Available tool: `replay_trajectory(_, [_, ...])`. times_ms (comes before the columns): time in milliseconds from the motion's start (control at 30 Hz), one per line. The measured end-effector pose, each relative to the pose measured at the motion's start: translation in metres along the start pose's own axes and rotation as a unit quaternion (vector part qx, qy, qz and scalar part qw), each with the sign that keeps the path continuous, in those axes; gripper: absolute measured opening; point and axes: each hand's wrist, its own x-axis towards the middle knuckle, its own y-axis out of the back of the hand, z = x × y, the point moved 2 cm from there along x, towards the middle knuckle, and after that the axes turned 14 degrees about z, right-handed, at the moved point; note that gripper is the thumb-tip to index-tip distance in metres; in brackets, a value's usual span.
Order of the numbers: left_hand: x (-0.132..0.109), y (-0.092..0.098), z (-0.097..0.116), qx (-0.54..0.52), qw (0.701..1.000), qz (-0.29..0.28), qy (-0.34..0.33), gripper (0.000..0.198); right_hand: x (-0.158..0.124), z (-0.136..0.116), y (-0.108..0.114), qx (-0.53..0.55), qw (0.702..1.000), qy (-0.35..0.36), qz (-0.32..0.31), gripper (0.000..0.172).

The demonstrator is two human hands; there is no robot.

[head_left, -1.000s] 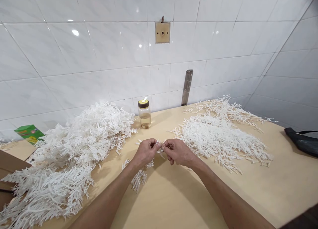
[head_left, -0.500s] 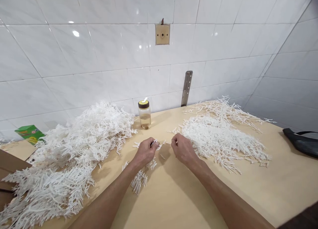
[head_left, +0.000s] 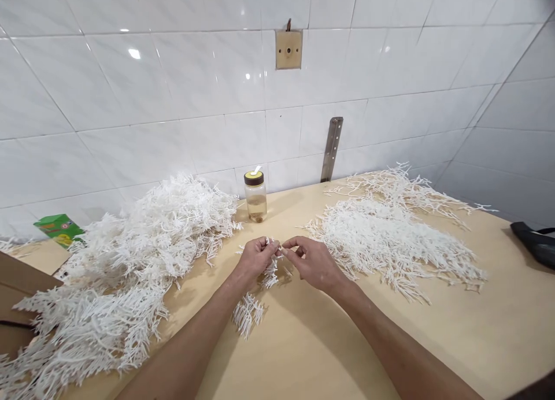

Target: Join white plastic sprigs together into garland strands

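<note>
My left hand (head_left: 257, 255) is closed on a white branching sprig (head_left: 271, 273), which looks like a piece of artificial foliage and hangs below the fingers. Thumb and forefinger of my right hand (head_left: 311, 260) pinch at the same sprig's end, close to the left fingertips; the exact grip is too small to make out. Beneath my left wrist a loose white sprig (head_left: 248, 316) lies on the wooden table (head_left: 286, 354). A large heap of white sprigs (head_left: 130, 273) rises to the left, and a flatter pile (head_left: 385, 238) spreads to the right.
Behind my hands stands a jar of pale liquid (head_left: 256, 200) with a dark-rimmed yellow lid. A metal strip (head_left: 332, 150) leans on the tiled wall. Also around are a green box (head_left: 58, 229), a brown panel (head_left: 21, 290) and a black object (head_left: 535, 247).
My right hand has moved left to meet my left hand, its thumb and forefinger now at the sprig. The whole view has shifted slightly.
</note>
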Motion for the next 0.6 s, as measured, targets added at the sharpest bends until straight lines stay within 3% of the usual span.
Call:
replay_trajectory(300, [-0.005, -0.004, 0.007, 0.02, 1.0, -0.01, -0.013, 0.039, 0.002, 0.005, -0.001, -0.058, 0.998, 0.019, 0.024, 0.021])
replay_trajectory(533, [0.0, -0.006, -0.004, 0.133, 0.986, -0.002, -0.103, 0.028, 0.001, 0.014, -0.012, -0.148, 0.985, 0.069, 0.048, 0.015])
replay_trajectory(600, [-0.002, -0.005, -0.001, 0.155, 0.98, 0.002, -0.125, 0.025, 0.004, 0.019, -0.012, -0.188, 0.979, 0.053, 0.063, 0.013])
